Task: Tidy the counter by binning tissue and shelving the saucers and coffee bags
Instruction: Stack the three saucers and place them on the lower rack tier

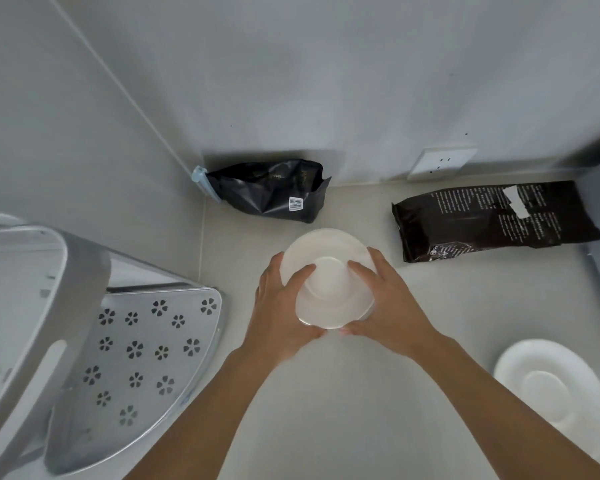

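Fingers [300,275] of both hands curl over opposite rims of stacked saucers [329,278] at frame centre, left hand [279,306] and right hand [387,303] closed on them just above the table [343,410]. They look stiff, smooth, breakable and probably slippery; gripping rims from both sides suits them.

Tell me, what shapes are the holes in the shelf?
Little flowers, cut all over the silver shelf. The head camera shows them best.
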